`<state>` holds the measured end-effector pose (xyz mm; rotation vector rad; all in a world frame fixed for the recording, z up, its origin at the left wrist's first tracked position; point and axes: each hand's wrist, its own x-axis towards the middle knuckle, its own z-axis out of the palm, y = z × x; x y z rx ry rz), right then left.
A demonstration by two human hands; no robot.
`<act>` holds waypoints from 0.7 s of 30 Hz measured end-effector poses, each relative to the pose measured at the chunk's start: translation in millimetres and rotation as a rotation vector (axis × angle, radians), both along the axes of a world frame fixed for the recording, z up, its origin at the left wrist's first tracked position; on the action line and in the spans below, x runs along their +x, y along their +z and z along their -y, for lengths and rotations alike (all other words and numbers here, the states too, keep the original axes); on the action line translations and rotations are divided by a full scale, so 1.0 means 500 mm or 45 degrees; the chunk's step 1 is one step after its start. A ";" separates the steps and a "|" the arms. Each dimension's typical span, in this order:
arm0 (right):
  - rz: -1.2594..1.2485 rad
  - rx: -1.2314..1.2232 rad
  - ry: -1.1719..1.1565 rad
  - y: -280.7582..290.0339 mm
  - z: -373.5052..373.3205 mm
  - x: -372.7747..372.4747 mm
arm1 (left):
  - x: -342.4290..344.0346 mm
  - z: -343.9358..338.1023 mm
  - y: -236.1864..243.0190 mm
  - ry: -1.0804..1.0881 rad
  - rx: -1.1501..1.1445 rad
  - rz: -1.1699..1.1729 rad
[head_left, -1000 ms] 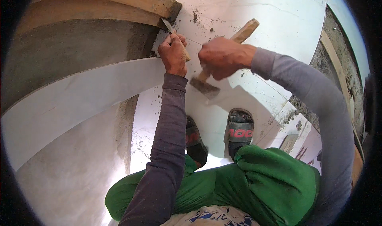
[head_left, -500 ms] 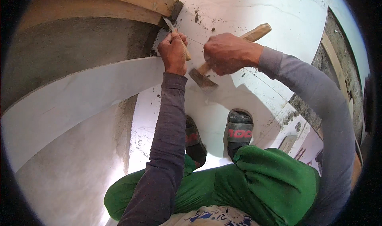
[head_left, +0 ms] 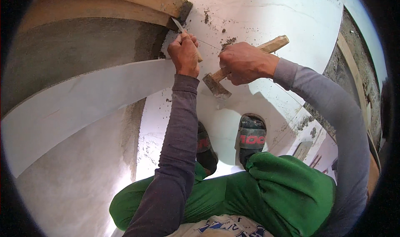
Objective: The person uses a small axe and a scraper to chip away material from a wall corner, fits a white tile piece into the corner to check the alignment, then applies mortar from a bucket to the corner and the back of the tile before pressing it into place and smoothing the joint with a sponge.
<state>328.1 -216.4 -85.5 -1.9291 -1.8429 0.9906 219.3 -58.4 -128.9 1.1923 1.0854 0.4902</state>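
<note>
My left hand (head_left: pixel 184 60) is closed round a chisel (head_left: pixel 178 25) with a wooden handle and a narrow metal blade. The blade's tip rests at the mortar-smeared end of the wooden boards (head_left: pixel 112 3) at the upper left. My right hand (head_left: pixel 249 63) grips a hatchet (head_left: pixel 217 87) near its head, its pale wooden handle sticking out toward the upper right. The hatchet's head hangs low, a short way to the right of the chisel's butt and apart from it.
A white tile strip (head_left: pixel 96 87) stands along the grey cement wall (head_left: pixel 75 132) at left. Mortar crumbs (head_left: pixel 228 42) dot the white floor tiles (head_left: pixel 258 12). My sandalled feet (head_left: pixel 252 139) are below the hatchet. At right lie a wooden strip (head_left: pixel 352 66) and rough mortar.
My right hand and the hatchet have shifted slightly right and down, away from the chisel. My left hand has moved slightly right, the chisel's tip staying at the board end.
</note>
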 end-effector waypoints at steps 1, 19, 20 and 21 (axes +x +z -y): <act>0.019 -0.066 0.004 0.006 0.000 0.003 | 0.005 0.007 -0.001 0.093 0.026 0.014; 0.035 -0.111 0.014 0.029 -0.014 0.002 | -0.006 0.005 -0.012 -0.034 0.051 0.036; 0.028 -0.055 -0.006 0.029 -0.011 0.002 | -0.003 0.006 -0.012 -0.035 0.049 0.037; 0.028 -0.056 -0.007 0.027 -0.009 0.003 | 0.003 0.010 -0.004 -0.021 -0.010 0.053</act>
